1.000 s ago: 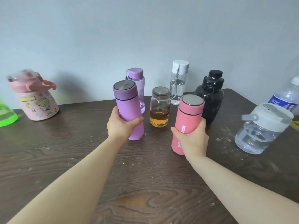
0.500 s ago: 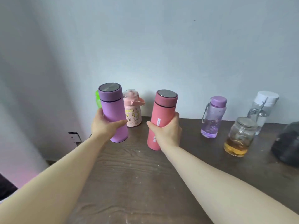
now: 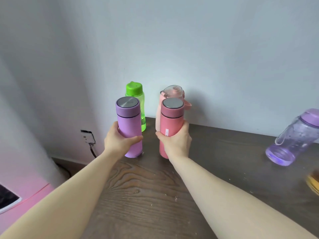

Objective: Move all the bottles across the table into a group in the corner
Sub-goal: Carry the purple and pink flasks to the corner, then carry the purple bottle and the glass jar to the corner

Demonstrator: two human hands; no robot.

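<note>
My left hand [image 3: 119, 141] grips a purple flask [image 3: 128, 123] with a steel lid, upright near the table's far left corner. My right hand [image 3: 176, 143] grips a pink flask [image 3: 170, 121] with a steel lid, upright beside it. Whether their bases touch the table [image 3: 146, 187] I cannot tell. Behind the purple flask stands a green bottle [image 3: 137, 94] by the wall. A pale pink bottle [image 3: 172, 91] with a clear lid is mostly hidden behind the pink flask. A clear purple bottle [image 3: 293, 137] stands at the right.
The table's left edge drops off just left of the purple flask. A wall socket [image 3: 88, 136] with a cable sits below it. A glass jar with amber liquid [image 3: 313, 181] peeks in at the right edge. A pink object [image 3: 25, 200] lies at lower left.
Both hands have carried the two flasks leftward to the corner, now in front of the green and pale pink bottles. The view has swung left; the jar and clear bottles slid out of sight.
</note>
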